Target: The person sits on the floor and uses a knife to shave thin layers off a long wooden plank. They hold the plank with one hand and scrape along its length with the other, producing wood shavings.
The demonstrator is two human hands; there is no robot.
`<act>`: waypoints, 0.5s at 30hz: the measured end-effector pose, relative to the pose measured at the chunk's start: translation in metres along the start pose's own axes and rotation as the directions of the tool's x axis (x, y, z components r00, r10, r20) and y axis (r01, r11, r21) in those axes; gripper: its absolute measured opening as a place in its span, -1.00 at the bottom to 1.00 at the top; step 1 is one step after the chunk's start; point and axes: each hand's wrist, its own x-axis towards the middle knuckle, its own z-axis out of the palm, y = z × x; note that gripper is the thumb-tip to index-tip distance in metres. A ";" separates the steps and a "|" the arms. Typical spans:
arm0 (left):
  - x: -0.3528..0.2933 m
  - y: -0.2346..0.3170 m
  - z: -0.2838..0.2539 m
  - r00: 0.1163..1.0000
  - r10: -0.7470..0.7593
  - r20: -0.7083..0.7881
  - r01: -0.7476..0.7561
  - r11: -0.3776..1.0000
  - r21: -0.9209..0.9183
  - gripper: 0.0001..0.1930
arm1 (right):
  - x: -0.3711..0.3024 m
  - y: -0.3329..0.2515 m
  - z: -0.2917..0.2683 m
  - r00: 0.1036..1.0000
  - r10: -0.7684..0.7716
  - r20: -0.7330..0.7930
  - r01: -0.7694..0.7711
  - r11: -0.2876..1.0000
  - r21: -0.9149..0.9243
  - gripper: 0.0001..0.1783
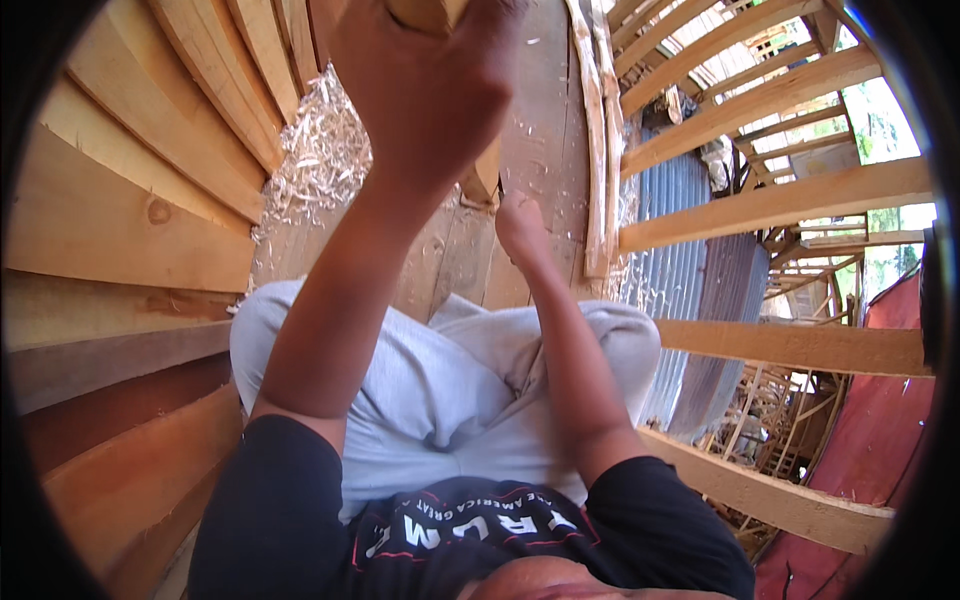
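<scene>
My left hand (425, 105) is raised close to the camera at the top, its fingers wrapped round a pale piece of wood (430, 14). Most of that piece is cut off by the upper edge, so its full shape is hidden. Lower down, my right hand (522, 225) is closed in a fist near the plank floor. A thin dark tip shows by its fingers, but what it grips is too small to make out. Just left of that fist a wooden block (484, 178) rests near the floor, partly covered by my left wrist.
Curly wood shavings (325, 155) are heaped at the left beside stacked boards (130, 210). I sit with bent legs in grey trousers (420, 375). Long wooden strips (598, 150) lie to the right, then open slatted framing (780, 205) with corrugated metal sheets (675, 225) beyond.
</scene>
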 end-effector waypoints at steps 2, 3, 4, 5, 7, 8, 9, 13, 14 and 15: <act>0.002 -0.002 0.005 0.999 0.046 -0.020 -0.047 0.997 -0.063 -0.87 | 0.016 0.032 0.005 0.986 0.157 0.053 -0.157 0.988 -0.017 -0.49; 0.004 -0.006 0.004 0.999 0.039 -0.030 -0.043 0.990 -0.133 -0.86 | 0.020 0.037 0.005 0.945 0.314 0.091 -0.317 0.948 0.025 -0.49; 0.005 -0.009 0.004 0.999 0.031 -0.037 -0.038 0.978 -0.205 -0.86 | 0.023 0.041 0.005 0.878 0.459 0.135 -0.470 0.881 0.062 -0.49; 0.006 -0.010 0.000 1.000 0.001 0.004 -0.001 0.980 -0.199 -0.85 | 0.018 0.028 0.000 0.905 0.399 0.146 -0.408 0.912 0.040 -0.48; 0.008 -0.015 -0.011 0.996 -0.059 0.061 0.069 0.982 -0.174 -0.82 | -0.004 -0.020 -0.020 0.946 0.268 0.183 -0.268 0.963 -0.025 -0.45; 0.010 -0.018 -0.012 0.991 -0.067 0.118 0.092 0.970 -0.225 -0.82 | -0.006 -0.031 -0.030 0.980 0.166 0.113 -0.164 0.986 -0.025 -0.44; 0.012 -0.022 -0.014 0.979 -0.083 0.185 0.130 0.957 -0.260 -0.81 | -0.010 -0.035 -0.034 0.996 0.071 0.058 -0.070 0.997 -0.025 -0.43; 0.020 -0.024 -0.028 0.934 -0.010 0.358 0.145 0.924 -0.353 -0.67 | -0.009 -0.032 -0.029 0.996 0.056 0.070 -0.057 0.998 0.019 -0.43; 0.024 -0.025 -0.027 0.920 0.035 0.390 0.125 0.918 -0.378 -0.64 | 0.001 -0.016 -0.022 0.996 0.056 0.070 -0.054 0.998 -0.017 -0.44; 0.027 -0.022 -0.024 0.912 0.080 0.403 0.103 0.905 -0.412 -0.60 | 0.009 -0.001 -0.016 0.996 0.053 0.068 -0.049 0.997 -0.053 -0.45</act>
